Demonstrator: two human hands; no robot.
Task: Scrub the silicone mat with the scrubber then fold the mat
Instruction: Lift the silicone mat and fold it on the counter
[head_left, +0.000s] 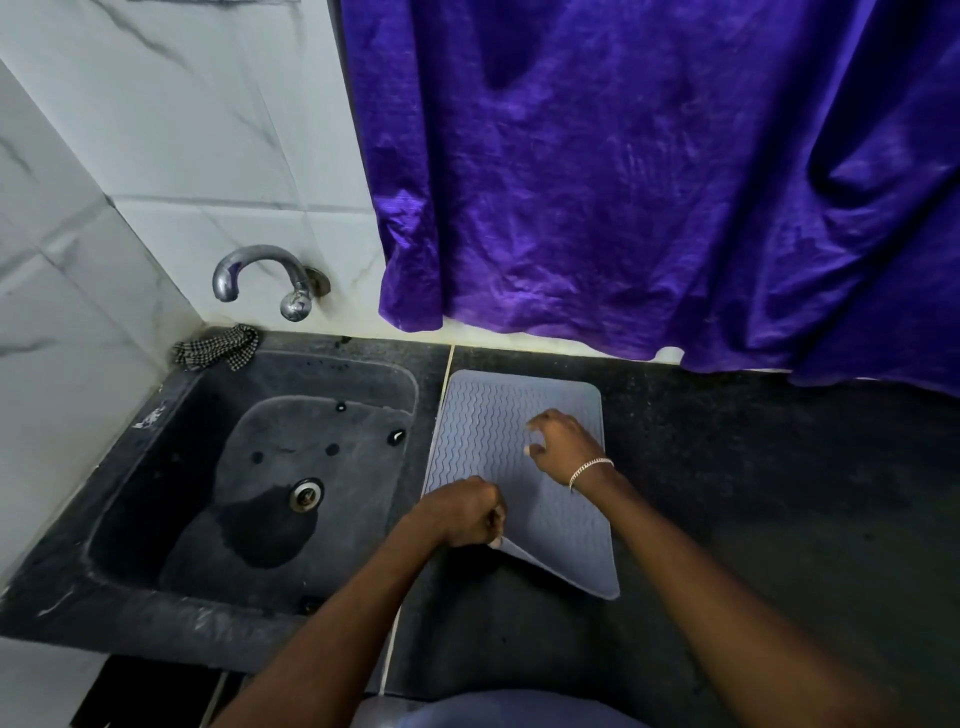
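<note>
At far left, sink (249, 467) empty, tap (260, 278) off, checked cloth (215, 347) on its back rim. Right of sink: silicone mat (519, 467) on dark counter (753, 493), ridged side up. Left hand (457, 512) pinched closed on mat's near-left corner, corner lifted. Right hand (563, 441) over mat middle, fingers loosely curled, holding nothing. No scrubber visible. Step looks like fold starting; next: carry the corner across, right hand pins the mat. Purple curtain (649, 182) hangs behind, clear of mat. Nothing in the way.
</note>
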